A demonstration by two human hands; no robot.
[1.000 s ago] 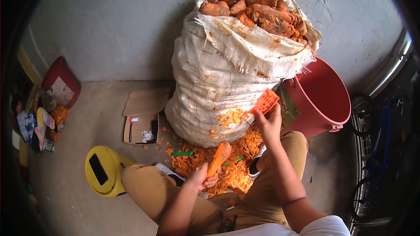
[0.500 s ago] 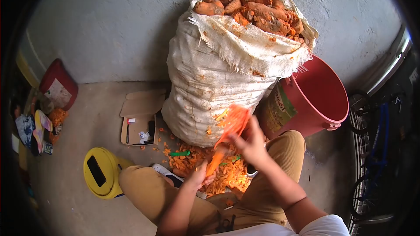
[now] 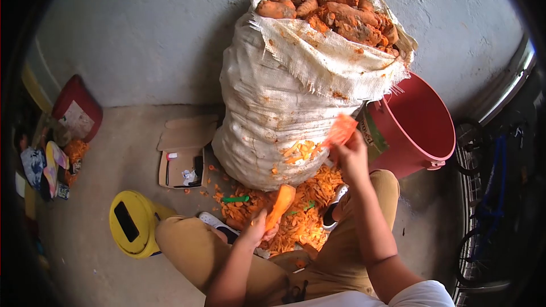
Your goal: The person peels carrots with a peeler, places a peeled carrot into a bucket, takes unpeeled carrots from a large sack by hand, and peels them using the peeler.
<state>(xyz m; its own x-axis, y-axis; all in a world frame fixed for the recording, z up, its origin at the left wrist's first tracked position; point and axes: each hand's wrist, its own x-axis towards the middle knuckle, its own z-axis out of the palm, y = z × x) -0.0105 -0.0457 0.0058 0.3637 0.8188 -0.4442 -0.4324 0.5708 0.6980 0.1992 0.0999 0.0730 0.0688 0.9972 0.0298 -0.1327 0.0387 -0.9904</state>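
My left hand, low between my knees, is closed around a peeled orange carrot that tilts up to the right. My right hand grips an orange-red peeler, blurred by motion, in front of the white woven sack. Peeler and carrot are apart. Below my hands, a heap of orange peelings covers the floor, with a green object on it. Several unpeeled carrots fill the open top of the sack, and some peel strips cling to its side.
Right of the sack leans a large red bucket. An open cardboard box with small items lies left of it. Near my left knee is a yellow container with a dark phone-like rectangle on top. A blue bicycle frame stands at the far right.
My right hand has moved up and right with the peeler, away from the carrot. More peel strips now show against the sack. My left hand still holds the carrot in nearly the same place.
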